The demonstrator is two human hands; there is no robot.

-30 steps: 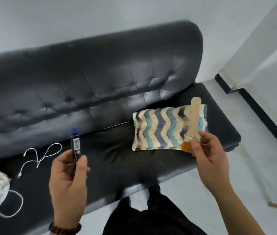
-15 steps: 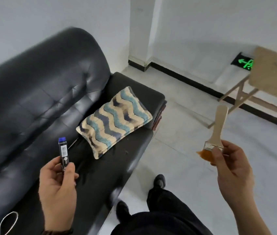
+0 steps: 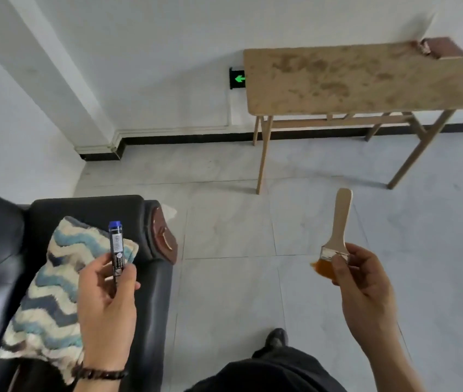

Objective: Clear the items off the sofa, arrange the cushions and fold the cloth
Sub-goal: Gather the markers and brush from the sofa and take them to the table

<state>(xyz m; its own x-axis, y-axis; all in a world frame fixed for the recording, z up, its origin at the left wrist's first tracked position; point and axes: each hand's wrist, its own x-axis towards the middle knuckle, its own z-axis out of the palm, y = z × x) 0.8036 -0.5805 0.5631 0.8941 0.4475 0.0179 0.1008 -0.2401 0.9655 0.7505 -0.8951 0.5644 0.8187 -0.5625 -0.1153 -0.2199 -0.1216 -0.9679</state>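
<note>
Fingers (image 3: pixel 94 270) round marker (image 3: pixel 116 244) and brush (image 3: pixel 339 222), table (image 3: pixel 366 77) ahead.

L hand (image 3: pixel 108 301) raised, pinching marker (image 3: pixel 117 247) upright btw thumb & fingers; R hand (image 3: pixel 363 287) raised too, gripping brush (image 3: pixel 337 230) at ferrule, handle up.

You are facing a wall sign (image 3: pixel 237 78) showing a green arrow pointing left. The label (image 3: pixel 117 242) on the marker (image 3: pixel 116 257) is showing print too blurred to read.
</note>
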